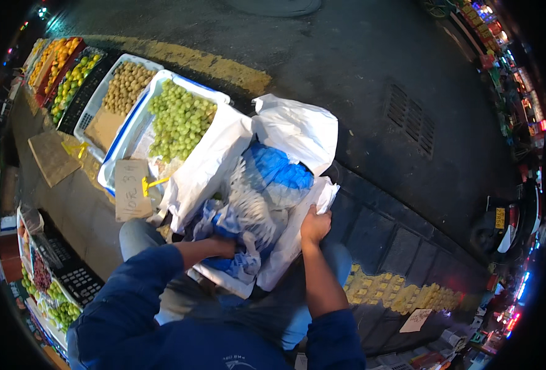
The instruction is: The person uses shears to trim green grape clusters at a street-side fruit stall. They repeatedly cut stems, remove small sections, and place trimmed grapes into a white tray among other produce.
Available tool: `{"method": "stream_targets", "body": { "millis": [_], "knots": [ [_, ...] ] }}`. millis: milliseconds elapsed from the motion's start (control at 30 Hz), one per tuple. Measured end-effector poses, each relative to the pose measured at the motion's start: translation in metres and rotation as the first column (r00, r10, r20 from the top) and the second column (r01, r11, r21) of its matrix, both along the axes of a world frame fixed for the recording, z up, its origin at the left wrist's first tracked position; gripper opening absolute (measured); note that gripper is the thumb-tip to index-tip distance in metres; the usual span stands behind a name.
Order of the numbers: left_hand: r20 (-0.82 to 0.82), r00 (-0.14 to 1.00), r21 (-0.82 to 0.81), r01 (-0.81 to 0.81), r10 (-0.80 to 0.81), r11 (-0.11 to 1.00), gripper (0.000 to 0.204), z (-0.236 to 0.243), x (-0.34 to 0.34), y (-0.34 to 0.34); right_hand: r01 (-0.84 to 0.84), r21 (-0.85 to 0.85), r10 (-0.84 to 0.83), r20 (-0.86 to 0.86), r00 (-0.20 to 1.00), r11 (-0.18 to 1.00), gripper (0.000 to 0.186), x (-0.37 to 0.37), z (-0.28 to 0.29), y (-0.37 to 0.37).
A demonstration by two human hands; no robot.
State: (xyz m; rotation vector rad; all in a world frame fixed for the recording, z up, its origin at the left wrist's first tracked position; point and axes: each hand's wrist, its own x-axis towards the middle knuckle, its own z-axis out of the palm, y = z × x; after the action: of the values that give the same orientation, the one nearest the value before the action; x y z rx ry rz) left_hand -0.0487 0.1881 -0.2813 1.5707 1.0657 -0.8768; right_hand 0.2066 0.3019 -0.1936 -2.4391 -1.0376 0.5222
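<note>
A large white sack-like wrapping stands open over my knees, holding crumpled blue plastic bags and whitish crinkled material. My right hand is closed on the right edge of the wrapping. My left hand reaches into the lower left of the bundle among blue and clear plastic; its fingers are hidden. Against the bundle's left side sits a white crate of green grapes, with a handwritten cardboard sign and a yellow clip at its front.
Fruit crates run to the upper left; more fruit lies at lower left. A cardboard sheet is on the pavement. Beyond the kerb are dark road, a drain grate and a parked vehicle; yellow tactile paving is at right.
</note>
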Motion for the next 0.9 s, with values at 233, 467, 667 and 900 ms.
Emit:
{"method": "stream_targets", "body": {
  "millis": [233, 467, 667, 900],
  "knots": [
    [0.148, 0.859, 0.577, 0.327, -0.490, 0.748, 0.033, 0.155, 0.028, 0.052, 0.024, -0.022, -0.025, -0.037, 0.999, 0.999, 0.055, 0.004, -0.003, 0.006],
    [0.355, 0.935, 0.842, -0.312, -0.018, 0.440, 0.021, 0.045, 0.079, 0.165, 0.030, -0.012, -0.030, -0.023, 0.999, 0.999, 0.051, 0.002, -0.001, 0.005],
    [-0.085, 0.988, 0.489, -0.071, 0.128, 0.869, 0.031, 0.006, 0.022, 0.130, 0.034, -0.005, -0.034, -0.019, 0.999, 0.999, 0.055, 0.001, -0.001, 0.005],
    [0.294, 0.936, 0.846, -0.350, 0.195, 0.403, 0.070, 0.021, 0.036, 0.183, 0.040, -0.028, -0.039, 0.026, 0.999, 0.999, 0.046, 0.000, 0.002, 0.006]
  ]
}}
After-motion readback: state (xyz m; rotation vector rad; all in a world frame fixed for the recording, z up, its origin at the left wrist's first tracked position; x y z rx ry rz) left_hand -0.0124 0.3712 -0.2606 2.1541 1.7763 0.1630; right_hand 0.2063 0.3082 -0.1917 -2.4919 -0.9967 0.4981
